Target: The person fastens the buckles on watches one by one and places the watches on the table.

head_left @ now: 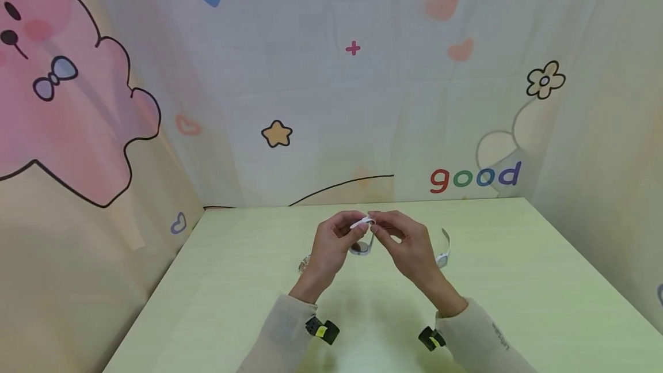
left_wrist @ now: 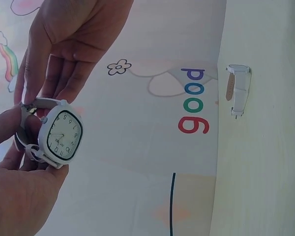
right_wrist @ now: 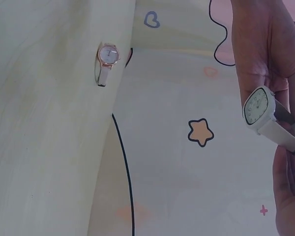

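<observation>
White square-faced watch [left_wrist: 64, 135] is in the air between the two hands, and we see it above the far part of the table. Behind everything is the printed cloth wall [head_left: 311, 73], and before it stands the pale table [head_left: 238, 286].

The left hand [head_left: 330, 243] and the right hand [head_left: 411, 243] come toward each other, with their fingertips nearly meeting. Both are bent to a narrow pinch: the left one has the strap between thumb and fingers, and the right one also pinches the strap, on the other side. So we cannot call one hand nearer; the watch lies between them, equally within the reach of both.

On the table, one slim white watch [left_wrist: 240, 88] lies to the right of the hands, and one rose-gold watch [right_wrist: 108, 55] lies to the left, both well apart from the held one.

The held strap [right_wrist: 280, 135] makes a loop, and its long way goes across, from one hand to the other. The dial [right_wrist: 257, 105] hangs below the fingertips. In our judgement, the coming move turns on how the two strap ends face each other at the fingertips, above the dial. Whether these ends touch or overlap, we cannot tell, because the fingers cover them. A small metal part [left_wrist: 32, 110] shows beside the right fingertips.
</observation>
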Demonstrator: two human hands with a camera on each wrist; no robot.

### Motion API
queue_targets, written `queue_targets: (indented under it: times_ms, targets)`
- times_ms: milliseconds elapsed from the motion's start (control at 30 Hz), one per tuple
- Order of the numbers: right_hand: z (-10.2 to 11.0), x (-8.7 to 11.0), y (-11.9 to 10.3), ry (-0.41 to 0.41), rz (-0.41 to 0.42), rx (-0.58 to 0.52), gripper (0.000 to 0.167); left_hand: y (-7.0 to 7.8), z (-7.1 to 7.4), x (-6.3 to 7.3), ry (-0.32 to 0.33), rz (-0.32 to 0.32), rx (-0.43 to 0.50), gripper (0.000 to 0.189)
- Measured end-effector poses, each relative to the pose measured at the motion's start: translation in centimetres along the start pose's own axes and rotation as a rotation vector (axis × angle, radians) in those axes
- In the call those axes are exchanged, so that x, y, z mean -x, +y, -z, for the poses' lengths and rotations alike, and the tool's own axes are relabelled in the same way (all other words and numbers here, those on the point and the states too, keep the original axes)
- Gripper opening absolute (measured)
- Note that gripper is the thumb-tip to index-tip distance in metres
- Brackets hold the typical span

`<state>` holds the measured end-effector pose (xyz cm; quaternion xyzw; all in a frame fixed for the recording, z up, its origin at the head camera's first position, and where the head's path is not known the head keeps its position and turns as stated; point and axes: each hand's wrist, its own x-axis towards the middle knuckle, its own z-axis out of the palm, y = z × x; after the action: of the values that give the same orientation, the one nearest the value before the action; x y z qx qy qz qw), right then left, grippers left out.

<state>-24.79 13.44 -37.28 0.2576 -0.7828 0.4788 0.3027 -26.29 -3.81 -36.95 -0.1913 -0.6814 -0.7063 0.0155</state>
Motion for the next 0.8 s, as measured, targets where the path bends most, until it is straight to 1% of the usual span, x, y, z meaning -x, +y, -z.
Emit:
queue_targets:
  times_ms: [67,300,467,800]
  targets:
    - [-0.09,0.10,0.07,0.004,-0.006,0.000,0.023,-0.11,0.02,0.01,0.003,0.003,-0.002,0.028]
    - [-0.18,0.04,0.03,0.014,0.014,-0.023,0.019,-0.27,0.07,-0.01,0.008,-0.012,-0.007,0.026]
    - [-0.18,0.19,0.04,0.013,0.001,-0.026,0.019,-0.31,0.04,0.01,0.013,0.002,-0.004,0.026]
    - [0.36,-0.14,0.30,-0.009,0.043,-0.009,0.014,-0.40,0.16,-0.02,-0.012,-0.001,-0.025,0.027]
